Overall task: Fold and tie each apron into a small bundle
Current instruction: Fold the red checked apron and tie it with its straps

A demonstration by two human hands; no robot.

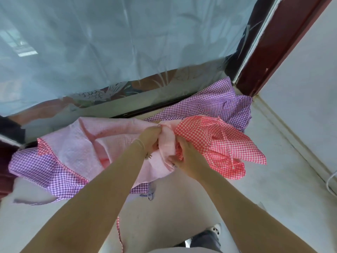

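Both hands are working at the middle of a heap of aprons lying on a pale ledge in front of a window. The left hand is gripping a bunched fold of the pink apron, its fingers curled into the cloth at the top of the bunch. The right hand is holding the same bunch from below and from the right, fingers curled round the gathered pink cloth where it is meeting red-and-white checked fabric (whether that checked part is the pink apron's other face or a separate apron, I cannot tell). The pink cloth is spreading out to the left, inside face up, with a strip of red check showing at its left edge.

A purple checked apron is lying under the others, one part reaching toward the dark red window frame at the right, another part showing at the lower left and touching the pink cloth. A thin red checked strap is hanging down between the forearms.

The window glass is covered by a frosted film with etched fish and leaf shapes along its lower edge. No brand, label or readable writing is showing on any of the cloth or on the window.
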